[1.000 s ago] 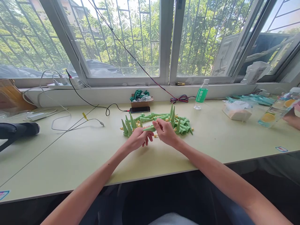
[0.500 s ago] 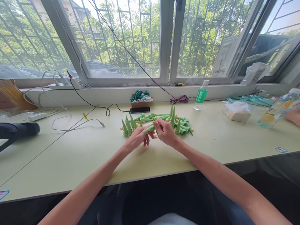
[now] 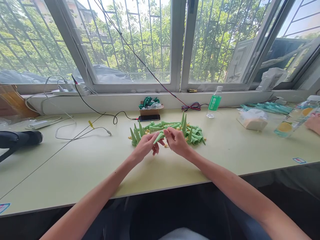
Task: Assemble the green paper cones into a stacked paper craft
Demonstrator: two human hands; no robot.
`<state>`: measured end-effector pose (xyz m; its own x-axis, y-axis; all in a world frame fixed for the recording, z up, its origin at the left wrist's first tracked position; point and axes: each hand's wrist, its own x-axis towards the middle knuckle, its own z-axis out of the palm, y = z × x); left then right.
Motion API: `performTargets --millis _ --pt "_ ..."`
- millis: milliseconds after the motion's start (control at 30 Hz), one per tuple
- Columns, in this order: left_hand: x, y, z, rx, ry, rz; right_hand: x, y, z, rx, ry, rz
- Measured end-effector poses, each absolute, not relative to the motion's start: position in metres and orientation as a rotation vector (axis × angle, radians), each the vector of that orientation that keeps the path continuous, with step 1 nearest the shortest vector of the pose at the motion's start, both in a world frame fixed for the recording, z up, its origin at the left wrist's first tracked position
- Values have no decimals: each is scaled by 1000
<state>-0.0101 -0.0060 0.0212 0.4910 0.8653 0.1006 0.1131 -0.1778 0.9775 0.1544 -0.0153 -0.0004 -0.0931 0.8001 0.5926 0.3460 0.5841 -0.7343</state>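
A pale green plastic spike (image 3: 159,137), shaped like a cone, is held between my two hands, its point slanting down to the left. My left hand (image 3: 146,145) grips it between thumb and fingers, the lower fingers curled loosely. At its wide end, my right hand (image 3: 176,140) is closed in a pinch; whether a small part is also in those fingers is hidden. Behind the hands lies a pile of green spikes (image 3: 197,135) with small yellow pieces among them. More spikes (image 3: 134,137) stand upright to the left of the pile.
Behind the pile are a phone (image 3: 149,117) on a cable and a small box (image 3: 150,111) of green and clear wrapping. A green-labelled bottle (image 3: 214,102), a tissue pack (image 3: 252,119) and a larger bottle (image 3: 287,126) stand rightward. Another person's hand (image 3: 313,122) shows at the right edge.
The spike in my hands has tilted, its point now angled more steeply downward. My left fingers have shifted slightly around it; my right hand stays nearly in place.
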Motion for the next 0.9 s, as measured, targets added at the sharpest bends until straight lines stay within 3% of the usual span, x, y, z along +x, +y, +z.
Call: performTargets --millis 900 --pt "-14 -3 16 1822 825 946 154 -16 0 -997 -1678 378"
